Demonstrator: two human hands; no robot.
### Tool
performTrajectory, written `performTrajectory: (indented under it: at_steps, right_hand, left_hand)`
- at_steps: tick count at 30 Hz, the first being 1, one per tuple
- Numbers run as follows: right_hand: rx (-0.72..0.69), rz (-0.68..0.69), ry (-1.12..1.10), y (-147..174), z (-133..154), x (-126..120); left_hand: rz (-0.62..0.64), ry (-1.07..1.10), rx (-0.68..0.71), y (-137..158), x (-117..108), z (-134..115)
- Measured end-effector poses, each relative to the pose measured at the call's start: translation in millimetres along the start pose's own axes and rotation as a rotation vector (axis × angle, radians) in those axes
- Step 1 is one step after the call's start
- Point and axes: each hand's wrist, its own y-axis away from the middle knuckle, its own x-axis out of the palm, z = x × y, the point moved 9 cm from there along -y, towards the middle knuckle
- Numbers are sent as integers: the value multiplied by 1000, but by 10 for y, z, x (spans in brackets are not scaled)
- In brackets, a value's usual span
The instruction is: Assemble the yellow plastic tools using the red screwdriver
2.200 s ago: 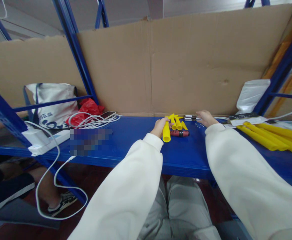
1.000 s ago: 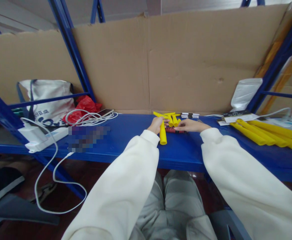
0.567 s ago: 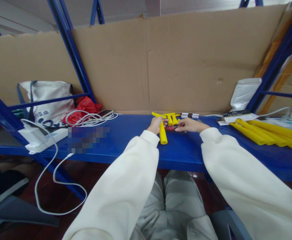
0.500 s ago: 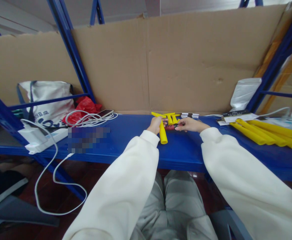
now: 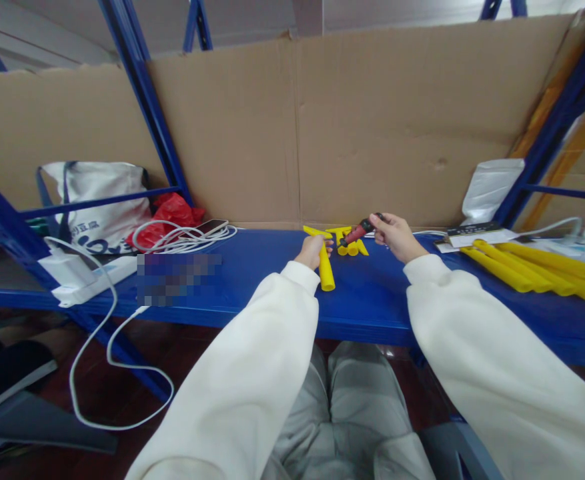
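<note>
Everything placed from the yellow piece [image 5: 327, 270] in the left hand. Largest first: tan cardboard panel [image 5: 397, 133] stands behind it; blue bench [image 5: 252, 280] lies under it and spreads to both sides; white canvas bag [image 5: 102, 207] sits well off to its left; long yellow tubes [image 5: 537, 267] lie in a bunch well off to its right. Left hand [image 5: 313, 252] is closed round the narrow upper part of the yellow piece, which tilts, wide round end toward the wearer, a crosspiece showing at the far end; the joint is covered by the fingers. Right hand [image 5: 395, 235], beyond and right of the yellow piece, has thumb and fingers curled tight on the black end of the red-and-black tool [image 5: 357, 233]. Main change: half a second ago that tool lay low, close to the bench; now it is up and slanted, dark tip down toward the left hand. Tip is near the yellow piece, contact can't be told. I read that as the tool being picked up for use, with both hands now occupied. Yellow piece itself has hardly moved. Smallest: short yellow pieces [image 5: 353, 249], just right of the yellow piece, more exposed now the tool is off them.
</note>
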Motion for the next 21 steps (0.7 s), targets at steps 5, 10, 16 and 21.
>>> performTrajectory:
  at_steps: [5, 10, 16, 21]
  right_hand:
    - [-17, -212, -121, -86, -6, -298]
    - [-82, -352, -153, -131, -18, -476]
    - [-136, -374, -140, -147, -9, -508]
    - [-155, -366, -121, -132, 2, -484]
  left_hand:
    - [-6, -140, -34, -60, -42, 64]
    - [-43, -216, -47, -43, -121, 68]
    - [4, -270, -45, 15, -79, 63]
    - [31, -232, -54, 36, -42, 62]
